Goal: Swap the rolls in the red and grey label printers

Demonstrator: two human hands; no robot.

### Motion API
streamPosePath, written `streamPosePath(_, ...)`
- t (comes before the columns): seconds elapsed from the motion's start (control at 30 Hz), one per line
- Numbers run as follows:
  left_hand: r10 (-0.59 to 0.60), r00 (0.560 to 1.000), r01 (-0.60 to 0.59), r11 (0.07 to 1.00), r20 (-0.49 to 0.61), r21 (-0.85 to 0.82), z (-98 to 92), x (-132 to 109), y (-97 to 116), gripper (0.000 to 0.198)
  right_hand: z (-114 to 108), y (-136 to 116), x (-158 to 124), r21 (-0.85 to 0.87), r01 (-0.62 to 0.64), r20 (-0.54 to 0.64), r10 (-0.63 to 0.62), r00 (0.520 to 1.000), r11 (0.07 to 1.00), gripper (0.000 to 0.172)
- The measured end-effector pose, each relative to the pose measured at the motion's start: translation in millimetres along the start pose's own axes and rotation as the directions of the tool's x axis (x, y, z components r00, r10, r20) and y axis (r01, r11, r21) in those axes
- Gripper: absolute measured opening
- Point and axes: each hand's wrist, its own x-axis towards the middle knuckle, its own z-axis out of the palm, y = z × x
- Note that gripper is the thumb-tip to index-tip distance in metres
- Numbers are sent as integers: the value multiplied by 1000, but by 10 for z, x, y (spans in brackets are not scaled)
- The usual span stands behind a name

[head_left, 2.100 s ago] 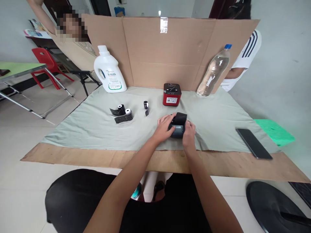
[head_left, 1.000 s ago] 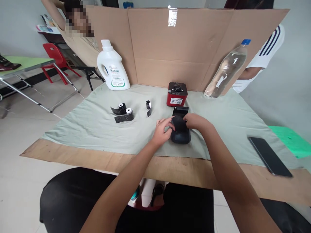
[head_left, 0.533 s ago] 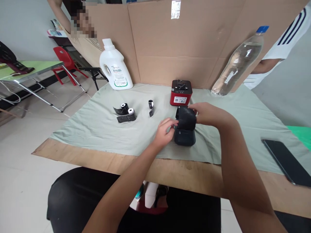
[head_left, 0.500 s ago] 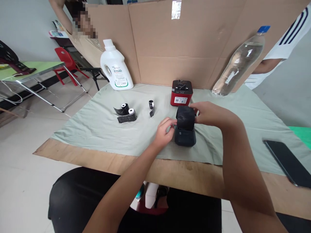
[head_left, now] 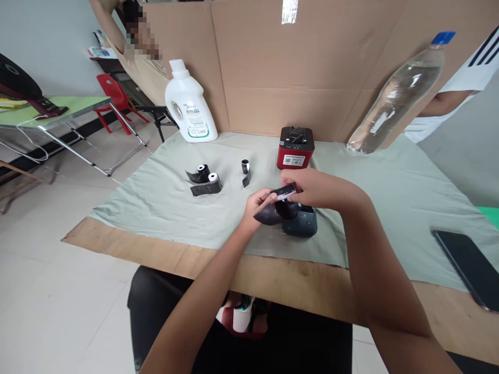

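Note:
Both my hands hold a roll of black paper [head_left: 287, 209] just over a small dark label-printer-like device [head_left: 306, 226]. A loose end of the paper curls down to the left, and a pale edge shows along the top. My left hand [head_left: 258, 203] pinches the roll from the left, thumb on top. My right hand [head_left: 307, 186] grips its right end with bent fingers, partly hiding it. The device stands on the cloth beneath, its upper part covered by the roll and my right hand. Behind it is a red and black box-shaped device [head_left: 295, 156] with a white label.
Two black rolls [head_left: 206, 182] with white ends and a smaller roll [head_left: 245, 167] lie to the left. A white jug [head_left: 193, 111] and a leaning water bottle [head_left: 393, 98] stand by the cardboard wall [head_left: 312, 67]. A phone [head_left: 470, 267] lies right. Two people are beyond the cardboard.
The black paper, upright above the dark device before, is now tilted and shifted left in my hands. My right hand has moved left and turned inward. The view has shifted slightly.

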Motion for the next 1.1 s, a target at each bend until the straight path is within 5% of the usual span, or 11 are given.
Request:
streamPosePath(0.2,24,999,-28,996,-41,-90,-19,15,-9,57,7,61,100,212,-42,104,20,994,976,14)
streamPosePath(0.37,60,996,-61,998,-66,-20,-33,35,-10,42,8,40,133,135,86,4,-87,996,987,17)
streamPosePath(0.6,124,989,-124,992,-74,14,-63,23,54,42,14,5,129,232,57,-20,-53,998,971,15)
streamPosePath(0.9,-26,999,24,997,-26,-73,-66,41,-24,59,38,30,135,233,80,-28,-75,997,969,18)
streamPosePath(1.1,-12,999,11,1000,-30,-20,-56,39,-52,60,41,24,127,210,7,35,-15,999,978,24)
